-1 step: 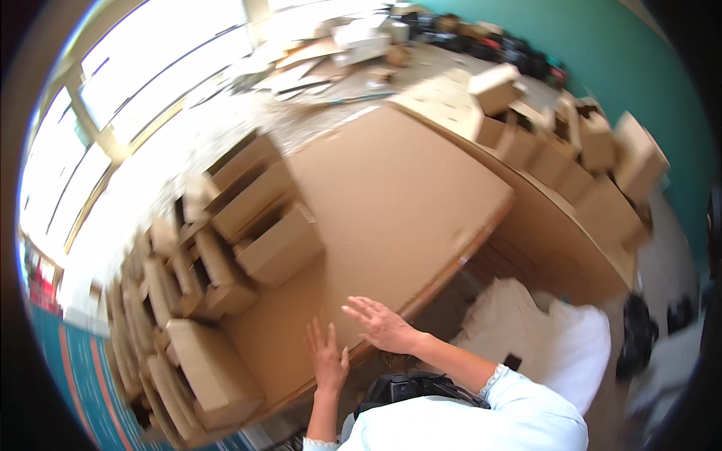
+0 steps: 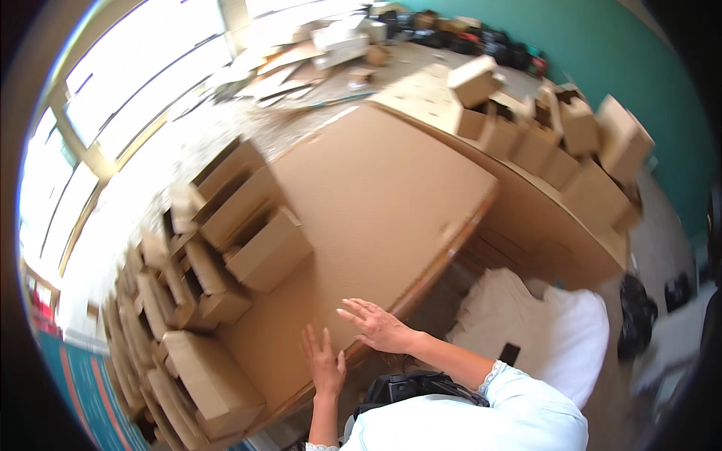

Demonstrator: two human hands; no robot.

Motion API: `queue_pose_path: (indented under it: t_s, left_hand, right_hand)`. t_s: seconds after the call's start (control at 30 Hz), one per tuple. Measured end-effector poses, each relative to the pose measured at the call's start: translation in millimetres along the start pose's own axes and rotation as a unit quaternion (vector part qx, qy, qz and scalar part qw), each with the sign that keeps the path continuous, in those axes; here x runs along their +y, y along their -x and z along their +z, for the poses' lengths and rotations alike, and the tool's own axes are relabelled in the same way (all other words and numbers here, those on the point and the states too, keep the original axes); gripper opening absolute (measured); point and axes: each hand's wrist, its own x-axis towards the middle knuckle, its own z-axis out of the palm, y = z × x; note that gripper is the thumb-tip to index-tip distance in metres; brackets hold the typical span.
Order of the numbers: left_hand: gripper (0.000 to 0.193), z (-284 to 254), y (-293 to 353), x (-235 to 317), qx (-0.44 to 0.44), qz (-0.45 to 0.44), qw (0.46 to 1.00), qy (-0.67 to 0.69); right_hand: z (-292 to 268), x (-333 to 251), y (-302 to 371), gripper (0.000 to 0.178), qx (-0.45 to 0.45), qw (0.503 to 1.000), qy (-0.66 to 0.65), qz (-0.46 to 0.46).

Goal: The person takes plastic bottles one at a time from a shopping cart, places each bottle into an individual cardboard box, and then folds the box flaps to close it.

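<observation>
Cardboard boxes point(image 2: 224, 307) crowd the left end of the worktop point(image 2: 391, 188), overlapping and blurred, so I cannot count them from my feed. They are brown and straight-sided, several open-topped; the worktop's surface looks like flat cardboard. At its near edge, the left hand point(image 2: 325, 362) and right hand point(image 2: 380, 328) are empty, backs up, fingers extended; contact is unclear to me.

Left hand point(image 2: 325, 366) and right hand point(image 2: 378, 328) reach, fingers spread, over the tabletop point(image 2: 383, 203); from them, boxes point(image 2: 271, 252) stand toward ten o'clock, cloth point(image 2: 500, 312) toward three.
</observation>
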Motion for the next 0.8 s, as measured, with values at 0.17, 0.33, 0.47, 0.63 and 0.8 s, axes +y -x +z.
queue_pose_path:
  t_s: [0.17, 0.33, 0.47, 0.63, 0.8]
  left_hand:
    - [0.064, 4, 11, 3, -0.024, 0.032, 0.999, 0.010]
    - [0.065, 9, -19, 26, -0.021, 0.092, 0.996, -0.009]
    - [0.065, 23, -54, 47, -0.041, 0.131, 0.990, -0.035]
    - [0.068, 54, -102, 75, -0.064, 0.141, 0.986, -0.066]
    - [0.069, 92, -116, 78, -0.059, 0.153, 0.985, -0.058]
  right_hand:
    - [-20, 11, 67, 0.067, 0.052, 0.989, 0.086, 0.108]
    - [-95, 90, 126, 0.069, 0.132, 0.955, 0.133, 0.229]
    - [-210, 181, 149, 0.065, 0.223, 0.900, 0.214, 0.307]
    - [-364, 297, 115, 0.069, 0.298, 0.840, 0.268, 0.367]
    - [-451, 393, 9, 0.081, 0.363, 0.827, 0.203, 0.378]
